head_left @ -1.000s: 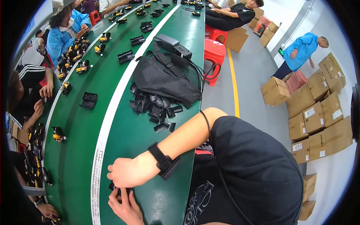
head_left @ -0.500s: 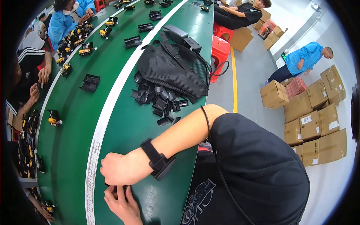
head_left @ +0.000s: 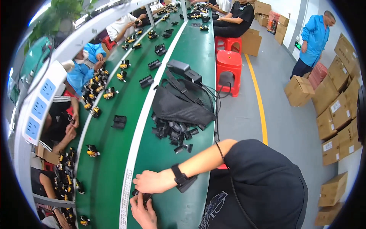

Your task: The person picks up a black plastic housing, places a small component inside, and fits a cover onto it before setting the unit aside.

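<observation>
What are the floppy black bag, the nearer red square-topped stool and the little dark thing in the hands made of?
Floppy black bag: probably synthetic mesh fabric, matte, with a netted texture.

Nearer red square-topped stool: likely moulded plastic; its smooth seat shines.

Little dark thing: perhaps hard plastic, but it's mostly covered, so I can't be sure.

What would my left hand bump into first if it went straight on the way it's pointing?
Your left hand would first push on the small black part it's holding, then probably meet your right hand just beyond, though depth there is hard to judge.
</observation>
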Tool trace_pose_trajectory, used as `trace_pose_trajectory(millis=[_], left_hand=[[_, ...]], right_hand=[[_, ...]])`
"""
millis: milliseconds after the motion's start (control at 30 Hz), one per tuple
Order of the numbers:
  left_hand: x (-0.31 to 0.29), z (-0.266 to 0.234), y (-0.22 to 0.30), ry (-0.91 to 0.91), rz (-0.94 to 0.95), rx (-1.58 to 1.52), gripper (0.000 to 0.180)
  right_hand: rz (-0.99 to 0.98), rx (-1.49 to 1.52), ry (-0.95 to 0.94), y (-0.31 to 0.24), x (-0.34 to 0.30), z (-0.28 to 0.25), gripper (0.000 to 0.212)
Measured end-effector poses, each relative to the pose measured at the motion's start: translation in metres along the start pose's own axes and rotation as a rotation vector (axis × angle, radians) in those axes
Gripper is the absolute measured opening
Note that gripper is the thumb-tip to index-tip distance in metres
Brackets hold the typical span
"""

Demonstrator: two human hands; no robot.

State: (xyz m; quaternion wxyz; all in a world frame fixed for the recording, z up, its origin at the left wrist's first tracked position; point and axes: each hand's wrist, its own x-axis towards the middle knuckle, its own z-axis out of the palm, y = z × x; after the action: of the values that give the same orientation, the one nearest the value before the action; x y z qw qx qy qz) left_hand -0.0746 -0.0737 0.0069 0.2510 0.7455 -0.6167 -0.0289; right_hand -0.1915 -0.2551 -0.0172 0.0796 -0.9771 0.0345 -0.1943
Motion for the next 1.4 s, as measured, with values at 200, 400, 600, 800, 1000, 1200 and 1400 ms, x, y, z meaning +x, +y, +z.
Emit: trace_pose_trajectory(millis=[200,400,600,800,1000,1200,1400], left_hand=[[0.033,-0.020,0.031,-0.231,-0.037,0.016,0.040],[0.056,-0.007,0.036,-0.264,-0.084,-0.013,0.015],[0.055,0.018,0.014,-0.128,-0.027,0.099,0.008],[0.047,0.021,0.029,0.096,0.039,-0.006,0.008],[0.028,0.049,0.044,0.176,-0.158,0.086,0.012],[0.019,0.053,0.037,0.183,-0.289,0.148,0.013],[0.011,-0.003,-0.037,0.432,-0.547,0.366,0.019]], right_hand=[[0.054,0.030,0.019,0.006,-0.016,-0.005,0.017],[0.027,0.075,-0.092,0.014,-0.013,-0.021,0.009],[-0.029,0.172,0.008,0.018,-0.008,-0.014,0.011],[-0.067,0.087,-0.109,0.015,-0.015,-0.045,0.010],[-0.127,0.137,-0.184,0.019,-0.018,-0.054,0.014],[-0.067,0.299,-0.173,0.019,-0.018,-0.060,0.026],[-0.013,0.090,-0.080,0.038,-0.026,-0.085,0.044]])
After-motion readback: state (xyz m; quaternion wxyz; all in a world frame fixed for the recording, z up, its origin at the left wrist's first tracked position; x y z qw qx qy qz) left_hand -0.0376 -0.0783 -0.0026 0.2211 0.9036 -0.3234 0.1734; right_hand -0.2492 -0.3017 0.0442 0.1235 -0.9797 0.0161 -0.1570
